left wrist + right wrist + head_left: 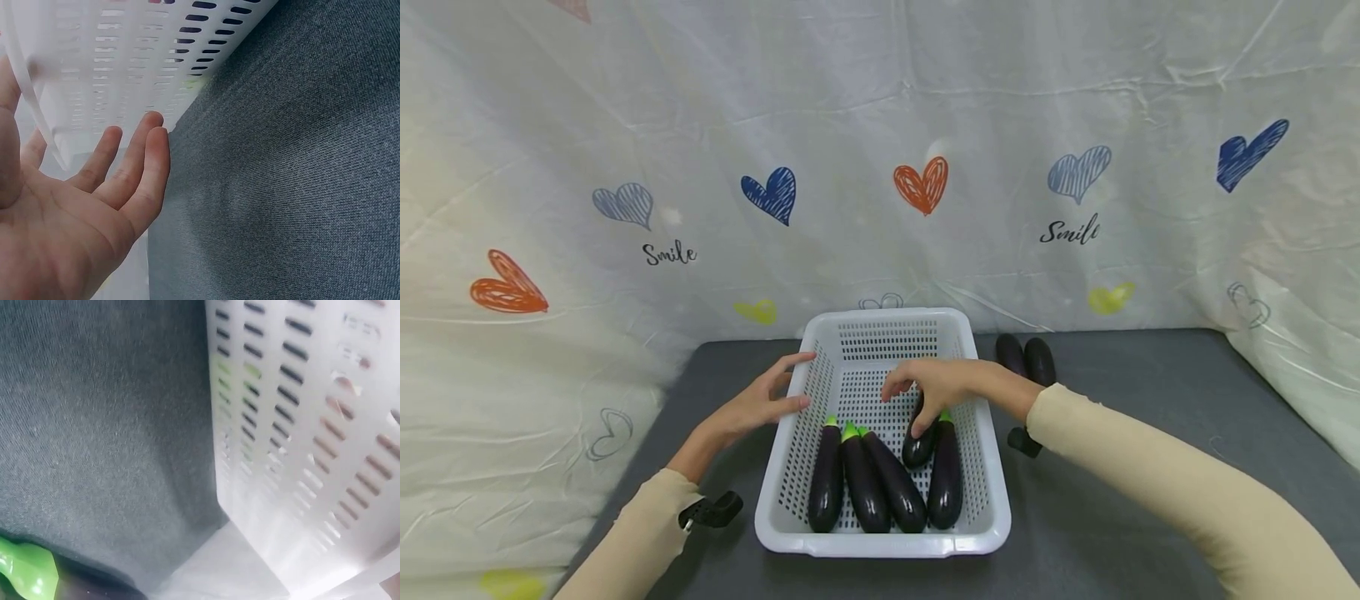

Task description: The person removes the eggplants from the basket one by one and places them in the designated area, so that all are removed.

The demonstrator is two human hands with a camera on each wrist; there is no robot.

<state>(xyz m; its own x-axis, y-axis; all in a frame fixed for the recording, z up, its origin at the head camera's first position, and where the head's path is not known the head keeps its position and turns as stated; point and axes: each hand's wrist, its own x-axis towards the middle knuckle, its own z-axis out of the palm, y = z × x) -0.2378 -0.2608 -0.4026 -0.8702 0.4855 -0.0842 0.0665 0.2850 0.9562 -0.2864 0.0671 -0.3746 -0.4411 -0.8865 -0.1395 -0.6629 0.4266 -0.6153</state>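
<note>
A white perforated plastic basket (882, 543) stands on the dark tabletop. Inside lie several eggplants: one by the left wall (826, 483), two leaning together in the middle, one on the right (946, 483). My right hand (943, 383) reaches over the right rim, fingers spread apart above another eggplant (916, 450); its thumb is at that eggplant, contact unclear. My left hand (763, 398) is at the left rim, with thumb and a fingertip on or just over it. The left wrist view shows its other fingers (103, 156) loosely bent outside the perforated wall.
Two more eggplants (1040, 360) lie on the table right of the basket, partly behind my right forearm. An eggplant's green stem (31, 572) shows in the right wrist view. A white sheet with printed hearts (850, 100) hangs behind the grey table (1150, 408).
</note>
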